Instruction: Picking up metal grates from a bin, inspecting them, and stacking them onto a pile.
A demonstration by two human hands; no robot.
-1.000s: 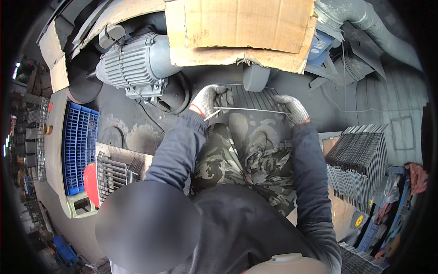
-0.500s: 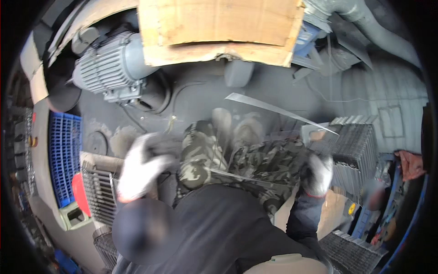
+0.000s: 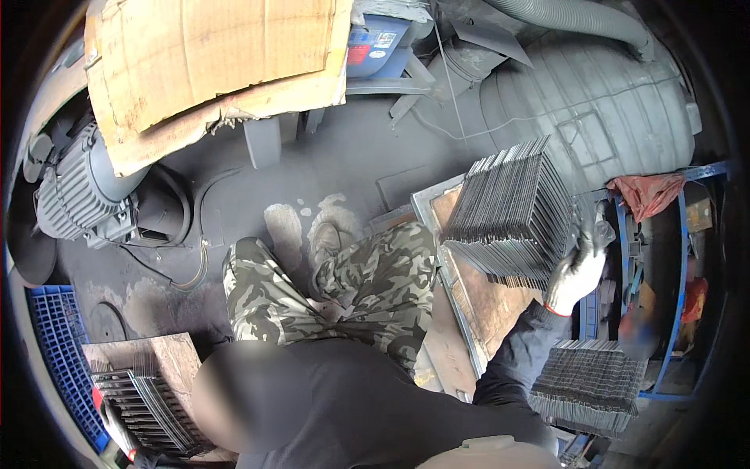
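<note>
My right hand point(image 3: 578, 267), in a white glove with dark fingertips, lies against the right side of a tall stack of thin dark metal plates point(image 3: 504, 215). Its fingers stretch along the plate edges, and no separate plate shows in it. Far to the lower left, my left hand point(image 3: 117, 428), also gloved, is beside the outer edge of slatted dark plates point(image 3: 148, 410). Those plates partly hide its fingers, so its grip is unclear. My legs in camouflage trousers point(image 3: 367, 285) are between the two stacks.
Another plate stack point(image 3: 590, 383) stands at the lower right, near a blue rack point(image 3: 681, 273). An electric motor point(image 3: 82, 195) and blue crate point(image 3: 66, 352) are at left. Cardboard point(image 3: 219, 62) overhangs the far side. A large grey tank point(image 3: 586, 117) stands far right.
The view has swung right. My left hand has gone down to the slatted plates at lower left. The thin pale strips seen between my hands are no longer there.
</note>
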